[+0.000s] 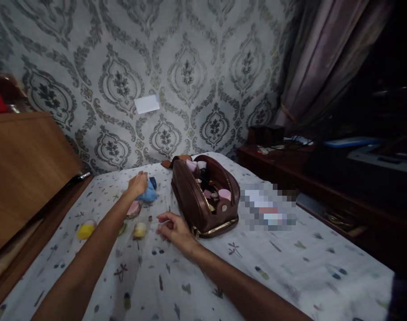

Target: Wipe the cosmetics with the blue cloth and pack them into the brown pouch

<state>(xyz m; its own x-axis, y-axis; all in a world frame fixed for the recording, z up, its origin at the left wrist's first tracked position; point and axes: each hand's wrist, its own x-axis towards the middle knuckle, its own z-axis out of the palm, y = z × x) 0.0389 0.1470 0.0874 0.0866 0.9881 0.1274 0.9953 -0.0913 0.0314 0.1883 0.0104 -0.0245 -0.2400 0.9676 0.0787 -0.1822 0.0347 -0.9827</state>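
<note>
My left hand (138, 184) is closed at the far side of the bed, its fingers bent down on a light blue, crumpled cloth (147, 193). A dark blue item (153, 182) pokes out beside the cloth; its kind is unclear. My right hand (175, 232) hovers open and empty near the front left of a brown toiletry bag (188, 196), thumb and fingers apart. The bag stands unzipped, with pink-capped containers (225, 195) and dark items inside. Between my arms sit a small yellowish jar (139, 230) and a pink round container (134, 208), partly hidden by my left forearm.
A yellow container (86, 230) is left of my left forearm on the patterned bedsheet (176, 285). Wooden furniture (29, 156) borders the left side. A blurred-out item (268, 207) lies right of the bag, beside a dark red desk (273, 162). Patterned wallpaper (186, 71) rises behind.
</note>
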